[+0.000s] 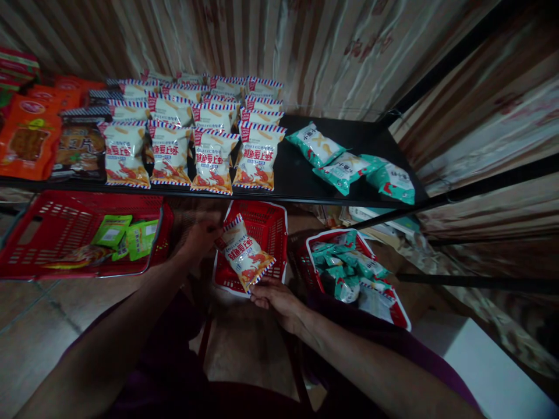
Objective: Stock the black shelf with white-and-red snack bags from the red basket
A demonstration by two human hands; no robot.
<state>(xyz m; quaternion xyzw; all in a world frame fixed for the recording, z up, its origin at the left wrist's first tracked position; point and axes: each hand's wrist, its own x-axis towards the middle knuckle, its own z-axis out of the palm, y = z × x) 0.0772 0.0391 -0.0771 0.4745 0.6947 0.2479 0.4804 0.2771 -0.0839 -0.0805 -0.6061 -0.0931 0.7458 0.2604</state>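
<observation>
A white and orange snack bag (244, 253) with a striped top edge and a shrimp picture is held tilted above the middle red basket (282, 233). My right hand (277, 299) pinches its lower corner, thumb on the front. At the bag's upper left corner is my left hand (201, 237), its fingers closed on the edge and partly in shadow. Behind them, on the black shelf (301, 180), matching snack bags (212, 160) stand upright in several rows.
Teal snack bags (345, 171) lie loosely on the shelf's right side. Orange packets (30, 139) and a brown packet (78, 145) stand at left. A red basket (48, 233) holds green packets (112, 231); another basket (404, 317) holds teal bags. A white box (489, 361) sits lower right.
</observation>
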